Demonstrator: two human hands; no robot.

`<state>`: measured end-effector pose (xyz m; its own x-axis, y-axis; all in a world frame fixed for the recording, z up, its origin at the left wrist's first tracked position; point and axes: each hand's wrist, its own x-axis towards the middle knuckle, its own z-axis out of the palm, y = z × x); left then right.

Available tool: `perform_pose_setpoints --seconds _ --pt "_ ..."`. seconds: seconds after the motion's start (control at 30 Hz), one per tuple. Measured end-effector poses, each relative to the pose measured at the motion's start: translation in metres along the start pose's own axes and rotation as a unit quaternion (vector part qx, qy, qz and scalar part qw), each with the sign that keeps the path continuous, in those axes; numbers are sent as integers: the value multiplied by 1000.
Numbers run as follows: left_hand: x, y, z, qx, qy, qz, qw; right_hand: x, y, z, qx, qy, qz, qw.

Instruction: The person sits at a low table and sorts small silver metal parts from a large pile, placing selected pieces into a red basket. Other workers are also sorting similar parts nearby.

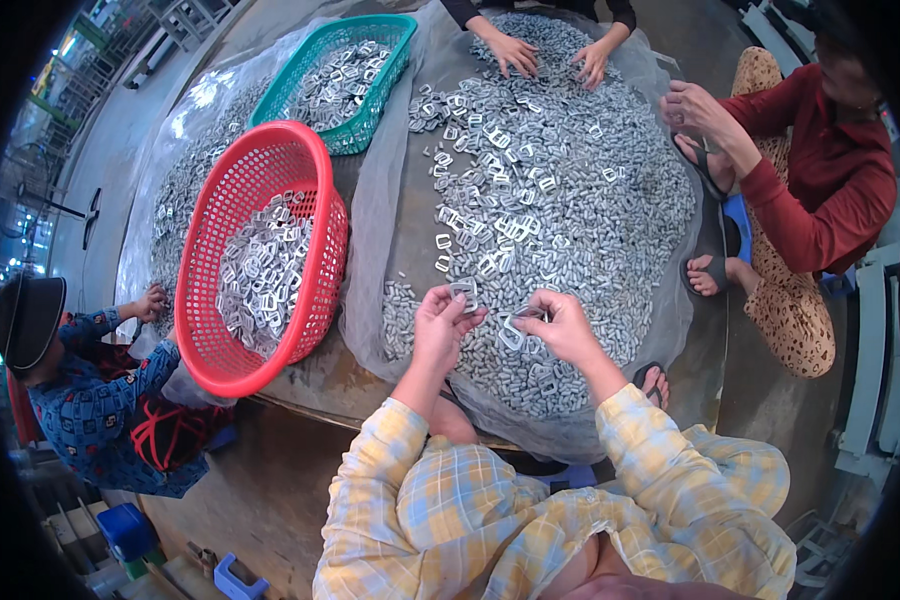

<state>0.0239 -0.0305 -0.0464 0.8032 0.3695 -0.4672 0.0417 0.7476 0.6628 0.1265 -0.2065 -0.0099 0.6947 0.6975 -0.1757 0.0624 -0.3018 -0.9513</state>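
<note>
My left hand (442, 328) pinches a silvery metal buckle (464, 291) with a squarish frame between thumb and fingers. A short way to its right, my right hand (562, 326) grips another metal buckle (513, 332) by its edge. The two hands are apart, held over the near side of a wide pile of small grey metal pieces (610, 270). Loose buckles (515, 228) lie scattered across the top of that pile, mostly toward its left and middle.
Left of my hands stands a red plastic basket (338, 260) of buckles; behind it is a green basket (260, 112) holding more. Clear plastic sheeting (375, 300) lies under the pile. Co-workers sit at left and right, and another person's hands (510, 53) touch the far side.
</note>
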Motion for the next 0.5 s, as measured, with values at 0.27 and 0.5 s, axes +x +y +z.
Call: perform_pose_setpoints --seconds 0.27,0.5 --pt "-4 -46 -8 -131 -106 -232 958 -19 -10 57 -184 75 -77 977" --pt "-2 -33 -47 -129 -29 -154 979 -14 -6 50 -180 114 -114 970"
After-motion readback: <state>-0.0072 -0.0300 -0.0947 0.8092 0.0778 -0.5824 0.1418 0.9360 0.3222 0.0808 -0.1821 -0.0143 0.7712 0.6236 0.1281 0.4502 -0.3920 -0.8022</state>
